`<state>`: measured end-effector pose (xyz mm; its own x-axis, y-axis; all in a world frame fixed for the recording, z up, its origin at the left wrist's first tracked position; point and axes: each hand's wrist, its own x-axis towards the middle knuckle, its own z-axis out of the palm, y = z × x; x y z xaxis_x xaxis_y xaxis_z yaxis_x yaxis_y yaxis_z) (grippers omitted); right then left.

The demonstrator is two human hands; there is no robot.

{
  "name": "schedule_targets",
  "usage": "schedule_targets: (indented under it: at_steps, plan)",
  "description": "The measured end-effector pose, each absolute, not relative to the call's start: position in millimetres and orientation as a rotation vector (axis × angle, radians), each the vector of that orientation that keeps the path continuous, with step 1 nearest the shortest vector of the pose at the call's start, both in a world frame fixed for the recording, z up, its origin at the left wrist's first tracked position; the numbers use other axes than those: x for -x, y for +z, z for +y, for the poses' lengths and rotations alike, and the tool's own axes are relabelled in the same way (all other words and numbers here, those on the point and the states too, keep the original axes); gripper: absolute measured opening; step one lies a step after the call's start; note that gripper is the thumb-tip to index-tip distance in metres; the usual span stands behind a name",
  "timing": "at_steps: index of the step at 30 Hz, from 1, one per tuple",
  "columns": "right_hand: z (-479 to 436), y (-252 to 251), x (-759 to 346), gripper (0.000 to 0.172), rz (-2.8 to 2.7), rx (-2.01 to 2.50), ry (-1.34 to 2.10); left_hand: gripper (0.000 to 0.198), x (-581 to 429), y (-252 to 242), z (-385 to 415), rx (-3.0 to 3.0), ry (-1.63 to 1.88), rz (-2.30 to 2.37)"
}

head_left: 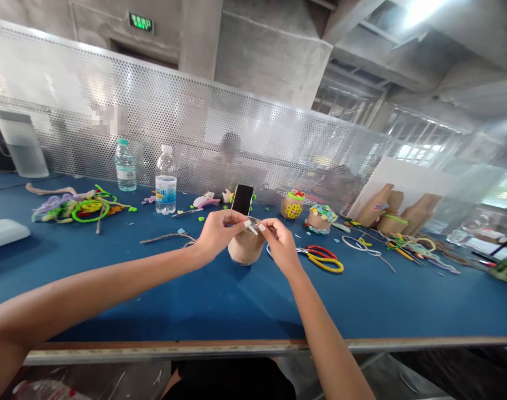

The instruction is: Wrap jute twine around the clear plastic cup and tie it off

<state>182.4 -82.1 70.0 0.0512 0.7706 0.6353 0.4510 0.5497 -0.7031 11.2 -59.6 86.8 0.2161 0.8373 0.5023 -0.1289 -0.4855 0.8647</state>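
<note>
A jar (245,248) wrapped in tan cord stands on the blue table at the centre. Over its left rim, my left hand (222,232) is closed in a pinch near a small white strip (252,228). My right hand (279,240) is pinched at the right side of the rim, close to the strip's other side. Exactly what each pinch holds is too small to make out. Behind the jar a black-screened phone (242,199) leans upright. Red-and-yellow-handled scissors (325,259) lie just right of my right hand.
Two water bottles (165,186) and a coloured pipe-cleaner heap (84,206) are at the left. Decorated jars (320,218) stand behind the scissors. Farther right are cord-wrapped bottles (392,214) and craft scraps (420,250). A perforated metal screen (186,116) borders the table's back.
</note>
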Motion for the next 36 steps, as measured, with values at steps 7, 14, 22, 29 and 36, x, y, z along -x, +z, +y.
schedule_targets:
  at_steps: [7, 14, 22, 29, 36]
  plan:
    - [-81.2, 67.4, -182.6, 0.022, -1.564, 1.06, 0.331, 0.005, -16.5, 75.2, -65.8, -1.56, 1.576, 0.799]
    - [-79.7, 64.1, -183.0, 0.024, -1.538, 1.055, 0.342, 0.01, -30.1, 69.8, -68.8, -1.481, 1.594, 0.812]
    - [-80.1, 62.3, -184.0, 0.021, -1.545, 1.025, 0.317, 0.007, -30.9, 65.0, -65.5, -1.562, 1.643, 0.805]
    - [-79.0, 61.8, -184.1, 0.015, -1.534, 0.955, 0.368, 0.009, -31.9, 64.6, -66.3, -1.554, 1.66, 0.834]
    - [-79.1, 62.2, -184.2, 0.015, -1.539, 0.957, 0.374, 0.008, -32.0, 65.7, -66.4, -1.565, 1.651, 0.874]
